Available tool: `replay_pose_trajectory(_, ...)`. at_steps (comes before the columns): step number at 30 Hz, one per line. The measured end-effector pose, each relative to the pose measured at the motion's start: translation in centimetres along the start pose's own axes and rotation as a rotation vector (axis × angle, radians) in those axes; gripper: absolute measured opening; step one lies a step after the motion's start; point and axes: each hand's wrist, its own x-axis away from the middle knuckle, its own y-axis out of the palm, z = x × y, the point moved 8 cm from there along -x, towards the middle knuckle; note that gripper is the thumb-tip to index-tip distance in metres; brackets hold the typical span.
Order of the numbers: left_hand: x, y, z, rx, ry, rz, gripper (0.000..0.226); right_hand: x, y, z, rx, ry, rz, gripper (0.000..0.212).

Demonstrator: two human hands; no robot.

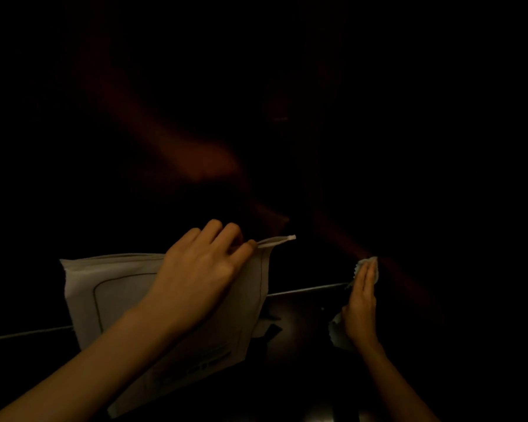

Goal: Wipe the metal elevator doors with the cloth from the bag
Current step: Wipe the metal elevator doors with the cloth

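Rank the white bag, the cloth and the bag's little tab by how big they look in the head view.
1. Flat white paper bag with printed outlines, pinched at its top edge by the left hand.
2. Pale crumpled cloth, mostly hidden under the flat right hand, so its size is uncertain.
3. Small white tab.

Almost all of the picture above the bag (171, 303) is too dark to read, so the elevator doors (378, 147) show only as faint reddish smears. The left hand (198, 269) covers the middle of the bag, and the print on the bag is too dim to tell. The cloth (337, 332) is mostly hidden behind the right hand (361, 303). Both forearms are cut off by the bottom edge.
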Motion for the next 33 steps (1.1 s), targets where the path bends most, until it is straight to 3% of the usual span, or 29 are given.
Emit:
replay_pose_trajectory(5, 2.2, 2.3, -0.3, 0.003, 0.002, -0.084, 0.053, -1.5, -3.7, -3.1, -0.104, -0.067, 0.253, 0.082)
replay_pose_trajectory(8, 3.5, 3.8, -0.9, 0.001, 0.008, -0.141, 0.057, -1.9, -3.1, -3.8, -0.164, -0.049, 0.282, 0.073)
replay_pose_trajectory(14, 4.5, 4.8, -1.2, 0.012, 0.003, -0.155, 0.059, 0.3, 1.0, 0.4, -0.331, 0.267, 0.254, 0.047)
replay_pose_trajectory(16, 4.6, 4.5, -1.5, 0.011, -0.007, -0.142, 0.058, 0.3, 2.4, 1.5, -0.445, 0.470, 0.306, 0.035)
replay_pose_trajectory(20, 5.2, 4.0, -2.4, 0.014, -0.029, -0.134, 0.055, 0.5, 5.1, 2.5, -1.025, 0.926, 0.523, 0.015)
replay_pose_trajectory(21, 5.5, 3.9, -2.7, 0.012, -0.035, -0.136, 0.055, 0.7, 5.6, 2.5, -1.150, 0.967, 0.546, 0.025)
replay_pose_trajectory(25, 6.2, 3.1, -4.1, -0.023, -0.041, -0.139, 0.057, 2.1, 6.8, 1.1, -1.426, 1.033, 0.334, 0.034)
replay_pose_trajectory(30, 7.1, 2.8, -5.5, -0.053, -0.049, -0.182, 0.056, 4.4, 11.6, -4.2, -1.506, 1.125, -0.149, 0.016)
replay_pose_trajectory(33, 8.5, 3.1, -6.4, -0.052, -0.057, -0.204, 0.057, 5.0, 12.8, -6.5, -1.514, 1.129, -0.253, 0.020)
